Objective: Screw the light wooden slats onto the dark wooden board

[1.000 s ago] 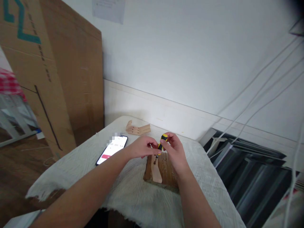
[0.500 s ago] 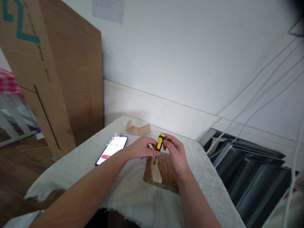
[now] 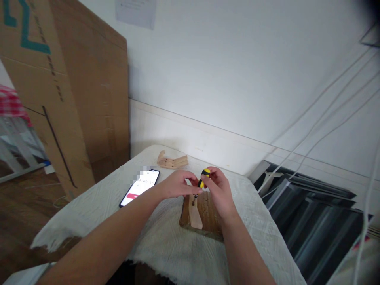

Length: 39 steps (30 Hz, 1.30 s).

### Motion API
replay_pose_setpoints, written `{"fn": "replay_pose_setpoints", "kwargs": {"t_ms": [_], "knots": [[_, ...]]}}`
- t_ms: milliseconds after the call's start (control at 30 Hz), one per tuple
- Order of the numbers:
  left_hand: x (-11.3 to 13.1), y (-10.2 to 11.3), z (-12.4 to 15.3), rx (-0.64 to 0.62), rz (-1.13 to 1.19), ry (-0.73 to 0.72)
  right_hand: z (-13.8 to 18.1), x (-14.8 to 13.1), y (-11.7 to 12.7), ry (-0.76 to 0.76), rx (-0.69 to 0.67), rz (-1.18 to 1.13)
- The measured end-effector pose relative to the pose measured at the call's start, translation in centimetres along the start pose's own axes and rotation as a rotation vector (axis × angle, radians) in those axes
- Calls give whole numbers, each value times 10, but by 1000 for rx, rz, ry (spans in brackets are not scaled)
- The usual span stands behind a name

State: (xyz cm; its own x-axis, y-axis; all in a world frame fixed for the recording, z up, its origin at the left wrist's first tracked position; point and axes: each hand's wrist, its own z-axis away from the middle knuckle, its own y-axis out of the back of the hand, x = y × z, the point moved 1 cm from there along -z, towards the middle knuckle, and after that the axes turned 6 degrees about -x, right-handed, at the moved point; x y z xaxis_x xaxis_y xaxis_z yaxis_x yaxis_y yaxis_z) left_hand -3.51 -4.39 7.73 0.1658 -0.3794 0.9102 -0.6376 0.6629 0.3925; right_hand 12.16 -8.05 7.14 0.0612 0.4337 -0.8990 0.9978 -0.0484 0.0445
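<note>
A short yellow-and-black screwdriver point(image 3: 205, 173) stands tilted over a dark wooden block point(image 3: 210, 223), its handle leaning to the right. My right hand point(image 3: 219, 190) has its fingers closed round the handle. Lower down, by the handle's base, the thumb and fingers of my left hand point(image 3: 180, 184) pinch the same tool. The metal shank runs down to a dark hole or screw in a pale, shaped wooden piece point(image 3: 195, 217) that lies on the block. Which of these the tip meets is too small to tell.
Further back on the cloth-covered table point(image 3: 243, 237) lie more pale wooden pieces point(image 3: 172, 161). A phone point(image 3: 139, 188) with a running timer is left of my hands. A tall cardboard box point(image 3: 103, 103) stands left; dark panels point(image 3: 314, 217) and white cables point(image 3: 323, 114) are right.
The screwdriver's handle has tipped further to the right, and my right hand's fingers have shifted round it. My left hand and the wooden pieces have hardly moved.
</note>
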Motion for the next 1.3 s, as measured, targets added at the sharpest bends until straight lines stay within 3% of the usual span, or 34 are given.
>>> {"fn": "replay_pose_setpoints", "kwargs": {"t_ms": [567, 767, 1300], "knots": [[-3, 1, -1, 70, -123, -54, -1, -2, 0, 55, 1, 13], [-3, 1, -2, 19, -108, -85, 0, -7, -2, 35, 3, -11], [0, 2, 0, 39, -124, -58, 0, -4, 0, 16, -3, 8]]}}
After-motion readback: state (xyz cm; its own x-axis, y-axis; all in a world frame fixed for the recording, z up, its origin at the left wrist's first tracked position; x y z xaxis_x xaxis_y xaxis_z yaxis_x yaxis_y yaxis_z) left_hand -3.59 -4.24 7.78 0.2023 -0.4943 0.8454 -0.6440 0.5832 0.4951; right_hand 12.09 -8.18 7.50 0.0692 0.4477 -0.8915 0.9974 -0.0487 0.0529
